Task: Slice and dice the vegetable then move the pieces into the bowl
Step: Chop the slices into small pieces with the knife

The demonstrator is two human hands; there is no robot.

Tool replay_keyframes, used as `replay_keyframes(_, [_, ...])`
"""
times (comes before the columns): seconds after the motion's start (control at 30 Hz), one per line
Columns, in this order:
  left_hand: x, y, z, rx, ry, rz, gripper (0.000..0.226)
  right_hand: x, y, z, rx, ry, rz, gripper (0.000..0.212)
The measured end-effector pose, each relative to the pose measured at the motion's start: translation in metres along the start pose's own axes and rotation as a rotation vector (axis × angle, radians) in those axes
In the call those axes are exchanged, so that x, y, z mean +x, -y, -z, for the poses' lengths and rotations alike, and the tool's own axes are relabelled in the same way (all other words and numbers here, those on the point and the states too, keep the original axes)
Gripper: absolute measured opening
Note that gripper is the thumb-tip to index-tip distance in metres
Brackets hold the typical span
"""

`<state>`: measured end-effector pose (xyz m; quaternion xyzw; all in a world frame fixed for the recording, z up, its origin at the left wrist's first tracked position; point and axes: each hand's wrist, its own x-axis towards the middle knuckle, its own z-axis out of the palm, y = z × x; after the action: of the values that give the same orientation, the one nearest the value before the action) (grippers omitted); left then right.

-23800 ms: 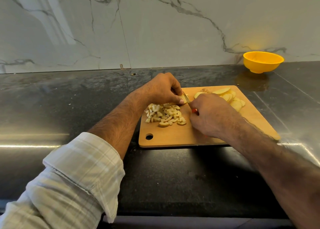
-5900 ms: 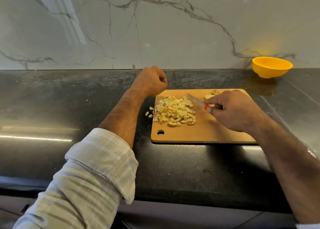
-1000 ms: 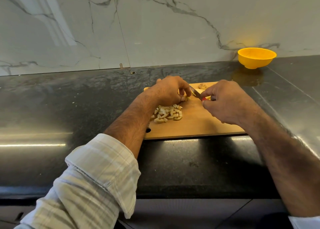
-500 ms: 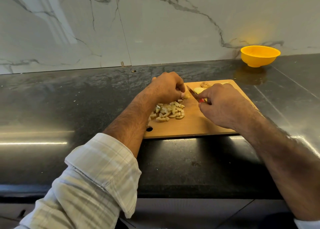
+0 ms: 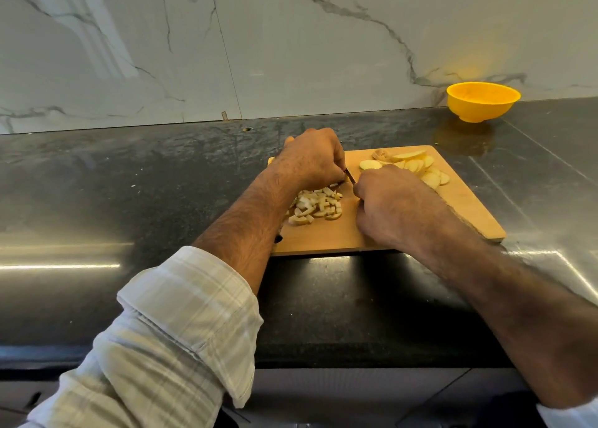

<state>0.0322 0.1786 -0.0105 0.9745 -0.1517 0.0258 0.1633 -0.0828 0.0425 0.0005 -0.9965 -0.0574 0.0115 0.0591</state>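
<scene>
Head view, nearest first: a pale checked sleeve [image 5: 181,324], rolled back, covers the left forearm; the right forearm is bare. Both reach over the dark, glossy tabletop [image 5: 97,185], a polished stone with light streaks, to a flat wooden board [image 5: 469,214] with rounded corners.

The right hand [image 5: 388,207] is curled in a fist round the knife [image 5: 350,176]; only a short dark stretch of blade shows between the two hands, angled down toward the board. The left hand [image 5: 312,160] sits knuckles-up, fingers curled down onto what is being cut; the piece under its grip is hidden, so I cannot tell what exactly it pins.

Just near of the left hand lies the diced heap [image 5: 315,206]: small pale cubes and half-moons, matte, some with a thin tan skin edge. Beyond the right hand, toward the board's far right corner, the slices [image 5: 417,165] lie overlapped, round, flat and creamy yellow.

Judgement: dicing is the step in hand, partway through, since whole slices remain. The next move calls for short downward strokes with the fingertips kept tucked back from the blade, then drawing another slice over.

Farthest, the bowl [image 5: 482,102], smooth yellow and likely plastic, stands well apart from the board against the veined white marble wall [image 5: 291,49]. It appears empty, so the transfer is not yet begun.
</scene>
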Motion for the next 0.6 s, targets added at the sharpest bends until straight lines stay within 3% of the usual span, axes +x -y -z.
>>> replay_keyframes(0.3, [-0.004,0.0,0.003,-0.057,0.015,0.006,0.006,0.018,-0.008,-0.001,0.076,-0.058,-0.001,0.031])
replay_keyframes(0.5, [-0.009,0.012,0.008,-0.107,-0.014,0.028,0.007,0.006,-0.025,-0.004,0.139,-0.207,0.072,0.031])
replay_keyframes(0.6, [-0.01,0.009,0.007,-0.091,-0.013,0.024,0.007,0.004,-0.023,-0.004,0.123,-0.182,0.081,0.032])
